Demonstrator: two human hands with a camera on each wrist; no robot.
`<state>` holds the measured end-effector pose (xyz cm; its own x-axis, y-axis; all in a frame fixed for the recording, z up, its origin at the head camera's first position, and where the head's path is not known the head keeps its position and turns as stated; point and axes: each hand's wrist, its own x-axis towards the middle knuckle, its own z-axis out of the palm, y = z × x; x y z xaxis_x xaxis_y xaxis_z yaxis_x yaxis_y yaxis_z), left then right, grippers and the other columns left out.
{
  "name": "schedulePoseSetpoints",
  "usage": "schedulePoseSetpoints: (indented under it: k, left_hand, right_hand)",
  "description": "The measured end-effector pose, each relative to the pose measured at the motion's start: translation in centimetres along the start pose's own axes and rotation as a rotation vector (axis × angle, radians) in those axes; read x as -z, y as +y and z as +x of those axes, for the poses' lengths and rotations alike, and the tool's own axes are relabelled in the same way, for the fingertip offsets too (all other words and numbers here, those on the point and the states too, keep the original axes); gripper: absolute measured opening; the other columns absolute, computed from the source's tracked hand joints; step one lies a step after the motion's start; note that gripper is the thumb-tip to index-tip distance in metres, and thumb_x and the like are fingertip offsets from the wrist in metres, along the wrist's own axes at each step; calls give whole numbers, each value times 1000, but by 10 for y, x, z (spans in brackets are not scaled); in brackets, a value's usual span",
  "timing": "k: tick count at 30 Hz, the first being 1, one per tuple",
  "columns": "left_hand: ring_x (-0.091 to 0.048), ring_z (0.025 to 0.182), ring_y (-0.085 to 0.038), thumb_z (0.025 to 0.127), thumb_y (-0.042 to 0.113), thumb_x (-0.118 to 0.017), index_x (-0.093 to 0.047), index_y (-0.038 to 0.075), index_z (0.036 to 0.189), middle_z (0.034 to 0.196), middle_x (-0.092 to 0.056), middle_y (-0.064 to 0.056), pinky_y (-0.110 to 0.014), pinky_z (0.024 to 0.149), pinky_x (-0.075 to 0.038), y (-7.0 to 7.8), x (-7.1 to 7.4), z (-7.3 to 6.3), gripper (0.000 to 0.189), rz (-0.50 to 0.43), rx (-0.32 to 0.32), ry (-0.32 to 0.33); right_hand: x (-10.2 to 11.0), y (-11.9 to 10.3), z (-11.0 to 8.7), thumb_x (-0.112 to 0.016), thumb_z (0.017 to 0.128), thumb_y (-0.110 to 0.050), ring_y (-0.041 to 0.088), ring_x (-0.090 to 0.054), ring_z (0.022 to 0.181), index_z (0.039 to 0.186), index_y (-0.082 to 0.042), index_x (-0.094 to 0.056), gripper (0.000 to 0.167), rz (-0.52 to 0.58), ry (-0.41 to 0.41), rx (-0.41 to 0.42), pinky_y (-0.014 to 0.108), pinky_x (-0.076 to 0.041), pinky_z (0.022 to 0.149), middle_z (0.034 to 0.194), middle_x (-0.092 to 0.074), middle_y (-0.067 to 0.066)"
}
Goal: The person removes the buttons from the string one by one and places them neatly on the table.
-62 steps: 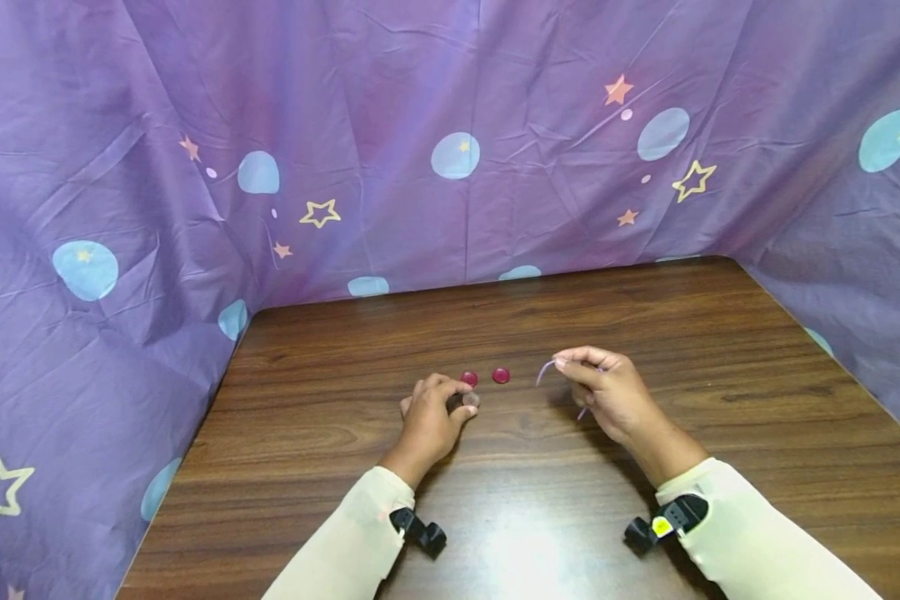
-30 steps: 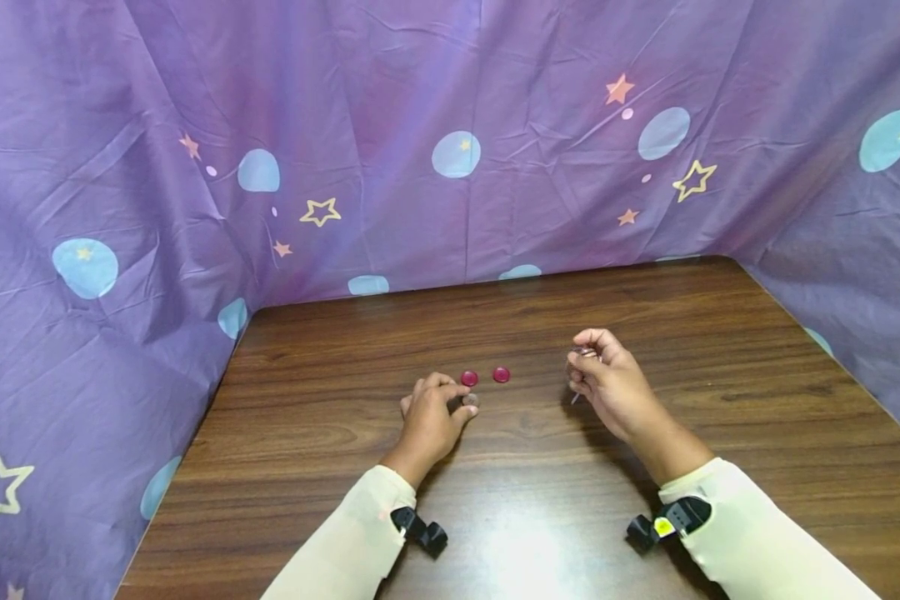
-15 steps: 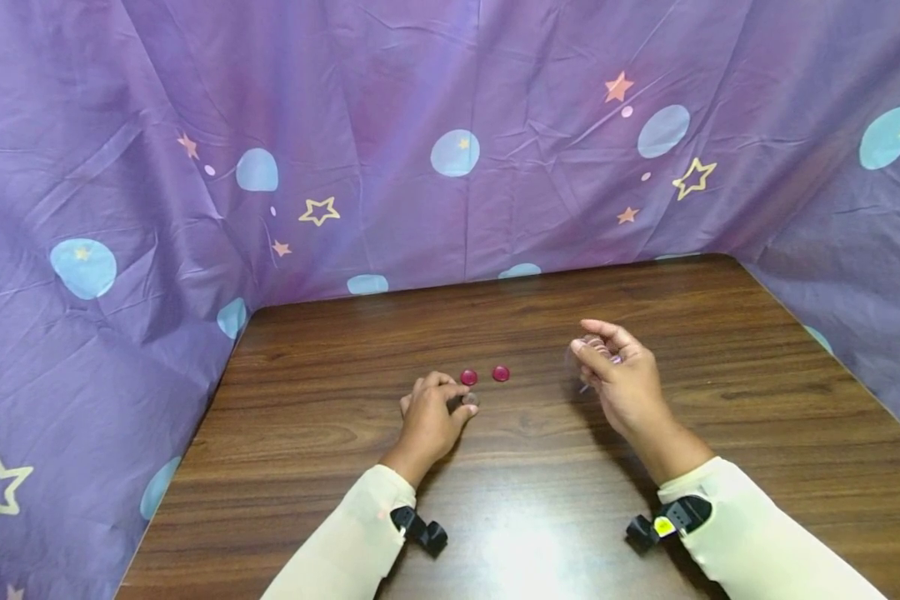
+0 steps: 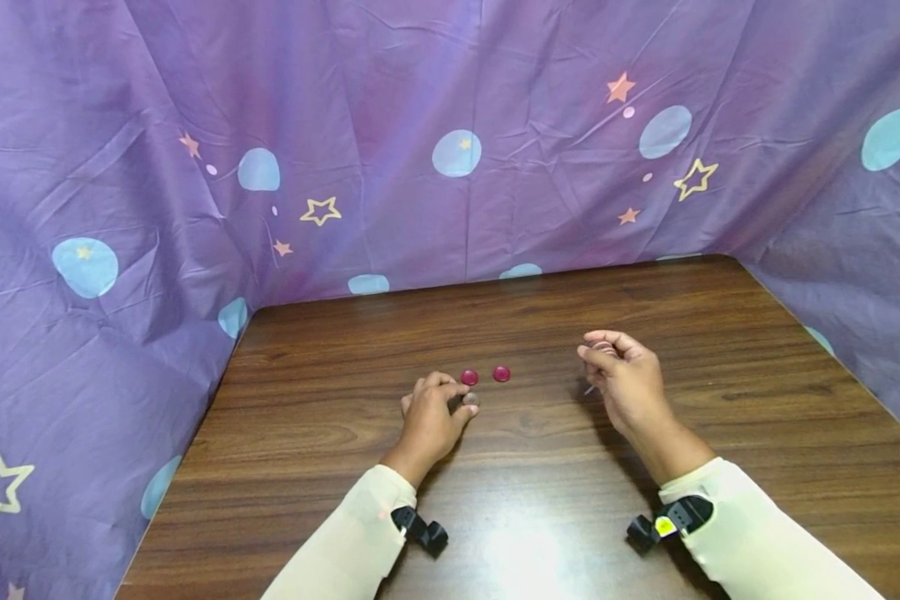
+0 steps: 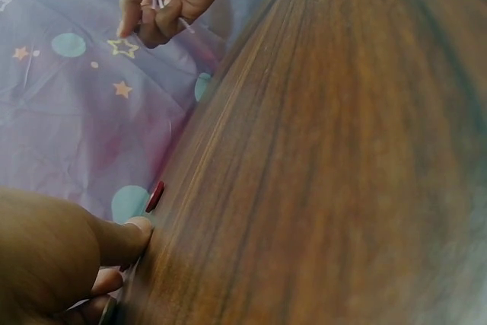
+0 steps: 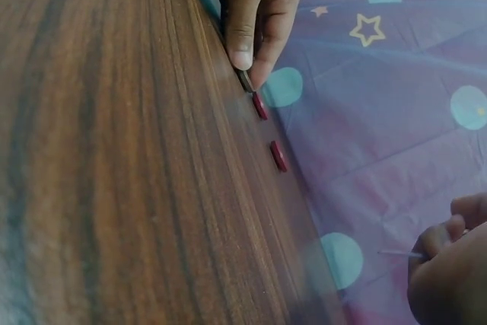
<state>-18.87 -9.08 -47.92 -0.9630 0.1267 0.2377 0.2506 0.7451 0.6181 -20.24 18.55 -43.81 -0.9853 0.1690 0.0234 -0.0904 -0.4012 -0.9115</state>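
Observation:
On the table, my left hand (image 4: 429, 423) pinches a small grey-brown button (image 4: 471, 400) at its edges between thumb and index finger. Just beyond it lie two round dark-red buttons (image 4: 469, 377), the second red button (image 4: 502, 373) a little to the right. Raised above the tabletop, my right hand (image 4: 630, 382) holds a thin pale purple string (image 4: 604, 348), bunched in loops behind the thumb. A short string end (image 6: 399, 253) sticks out from the fingers in the right wrist view. Most of the string is hidden by the hand.
The brown wooden table (image 4: 330, 508) carries the buttons near its middle. A purple curtain (image 4: 375, 108) with stars and blue spots hangs behind it and along both sides. Black wrist cameras (image 4: 422, 533) sit on both cream sleeves.
The string, which hung curved from my right fingertips, is now gathered in loops within the fingers. My right hand has shifted slightly right. My left hand and the buttons stay put.

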Motion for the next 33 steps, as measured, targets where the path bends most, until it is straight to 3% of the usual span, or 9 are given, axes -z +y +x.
schedulePoseSetpoints:
  k: [7, 10, 15, 21, 24, 28, 33]
  left_hand:
    - [-65, 118, -31, 91, 22, -88, -83, 14, 122, 120, -75, -6, -59, 102, -43, 0, 0, -1, 33, 10, -9, -1]
    - [-65, 118, -31, 91, 21, -88, -82, 15, 123, 120, -75, -6, -59, 102, -43, 0, 0, 0, 34, 10, -11, -2]
    - [-66, 118, -31, 91, 21, -89, -82, 14, 124, 120, -75, -7, -59, 102, -43, 1, 1, -1, 35, 7, -15, 2]
    - [-66, 117, -32, 89, 20, -90, -81, 13, 124, 120, -74, -7, -58, 101, -44, 1, 1, -1, 36, -8, -31, 19]
    - [-67, 116, -32, 88, 19, -91, -82, 13, 123, 120, -74, -7, -57, 99, -44, 2, 1, -1, 37, -18, -41, 33]
    - [-67, 114, -30, 87, 18, -92, -82, 11, 121, 118, -73, -7, -52, 96, -44, 2, 1, -1, 35, -39, -61, 75]
    - [-67, 113, -30, 88, 13, -91, -82, 8, 116, 117, -72, -9, -47, 94, -43, 3, 1, 1, 30, -111, -134, 190]
  right_hand:
    - [3, -1, 1, -60, 102, 11, 5, -52, 65, 100, -27, -80, 43, -14, 14, -60, 15, -40, 55, 78, -60, -10]
    - [3, -1, 1, -59, 101, 14, 6, -54, 64, 106, -21, -75, 40, -3, 19, -66, 16, -42, 55, 78, -62, -9]
    - [4, 0, 2, -55, 99, 18, 5, -56, 63, 110, -11, -55, 31, 22, 30, -64, 16, -40, 54, 79, -67, -8]
    - [6, 3, 3, -60, 100, 15, 6, -58, 64, 98, -15, -74, 33, 18, -8, -49, 15, -40, 53, 78, -71, -5]
    - [8, 4, 4, -62, 103, 10, 6, -58, 66, 102, -18, -80, 33, 25, -42, -48, 15, -42, 54, 80, -71, -6]
    - [9, 4, 4, -61, 107, 4, 6, -57, 65, 107, -19, -77, 29, 29, -63, -54, 15, -43, 54, 84, -71, -7]
    - [6, 5, 3, -57, 108, 5, 5, -57, 64, 116, -12, -60, 20, 37, -112, -61, 15, -41, 53, 84, -73, -6]
